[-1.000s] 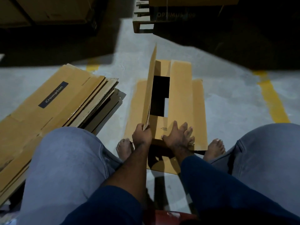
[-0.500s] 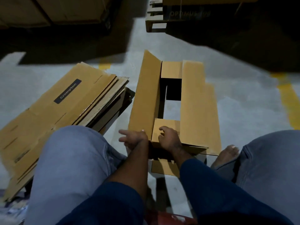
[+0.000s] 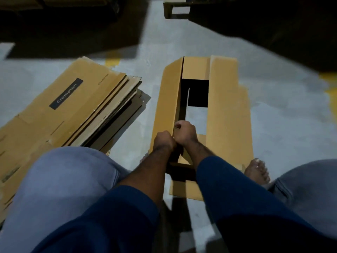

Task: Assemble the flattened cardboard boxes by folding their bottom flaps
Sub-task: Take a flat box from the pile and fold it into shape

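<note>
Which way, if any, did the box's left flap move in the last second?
Yes. The left flap was standing upright; it has now swung down rightward over the opening, toward the flat right flap.

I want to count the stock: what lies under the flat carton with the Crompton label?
More flattened cartons: their edges fan out at its right side. The top carton covers the rest of them, so their number cannot be told.

Dim light is pooling on the grey floor (image 3: pixel 282 128), and the cardboard box (image 3: pixel 228 106) is glowing a dull amber. The far end is sinking into hard-edged black shadow. Everything is looking soft, the edges bowing and smearing.
</note>
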{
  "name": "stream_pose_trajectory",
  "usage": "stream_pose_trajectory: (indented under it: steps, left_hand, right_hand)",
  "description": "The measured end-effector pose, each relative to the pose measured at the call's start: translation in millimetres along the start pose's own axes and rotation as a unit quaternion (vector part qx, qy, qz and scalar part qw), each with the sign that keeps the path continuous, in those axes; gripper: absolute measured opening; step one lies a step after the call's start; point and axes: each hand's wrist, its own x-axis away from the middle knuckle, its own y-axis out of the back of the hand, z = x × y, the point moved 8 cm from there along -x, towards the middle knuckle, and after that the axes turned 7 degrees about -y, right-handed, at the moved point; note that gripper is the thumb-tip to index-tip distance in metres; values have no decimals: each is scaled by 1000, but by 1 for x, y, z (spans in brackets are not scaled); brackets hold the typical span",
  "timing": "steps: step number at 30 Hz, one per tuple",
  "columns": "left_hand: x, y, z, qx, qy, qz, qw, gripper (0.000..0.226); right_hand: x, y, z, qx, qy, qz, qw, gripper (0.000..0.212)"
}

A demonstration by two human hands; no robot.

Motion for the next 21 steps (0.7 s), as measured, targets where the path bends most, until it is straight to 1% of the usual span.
stream_pose_trajectory:
  steps: [2, 5, 6, 9, 11, 13, 16, 19, 21]
  left_hand:
    - [-7, -1, -1, 21, 2, -7, 1000, 22]
    - [-16, -10, -7, 74, -5, 7, 997, 14]
    - [-19, -15, -8, 90, -9, 6, 996, 10]
    - [-26, -22, -8, 134, -4, -5, 991, 7]
    - [-31, -21, -10, 102, -19, -11, 995, 11]
    - [-36, -19, -14, 70, -30, 0, 997, 12]
    - [-56, -6, -22, 92, -34, 20, 995, 13]
    - [-95, 16, -36, 129, -45, 8, 991, 13]
    - [-117, 24, -46, 121, -52, 0, 991, 14]
  right_hand:
    - [-12, -4, 2, 2, -14, -10, 1000, 29]
    - [-29, -8, 0, 11, -40, -32, 999, 8]
    - [-34, -10, 0, 17, -45, -34, 998, 8]
    - [-49, -11, 6, 38, -51, -49, 997, 17]
    - [-60, -5, 14, 38, -55, -79, 995, 20]
    - [-72, 3, 23, 42, -53, -103, 992, 18]
    - [-95, 9, 33, 44, -65, -105, 991, 13]
    - [-121, 13, 42, 101, -65, -98, 988, 19]
    - [-140, 21, 47, 159, -58, -111, 979, 27]
